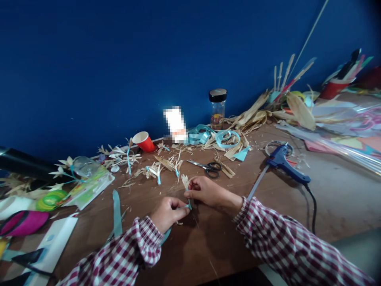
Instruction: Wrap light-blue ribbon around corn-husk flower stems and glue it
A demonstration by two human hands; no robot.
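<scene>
Near the front of the table, my right hand (205, 190) pinches a small corn-husk flower (185, 181), its pale petals pointing up. Below it, my left hand (166, 212) is closed on a light blue ribbon (167, 235) at the foot of the flower's stem. The ribbon trails down behind the left wrist. Just beyond my hands lie black-handled scissors (206, 168) with the blades to the left. Several finished-looking husk flowers with blue stems, among them one husk flower (156, 172), rest to the left of the scissors.
A blue glue gun (285, 163) with a black cord lies right. At the back stand a red paper cup (144, 142), a lidded jar (218, 109) and coiled blue ribbon (228, 139). Dry husks (253, 113) pile behind. A blue strip (117, 214) and a green tape roll (51, 200) lie left.
</scene>
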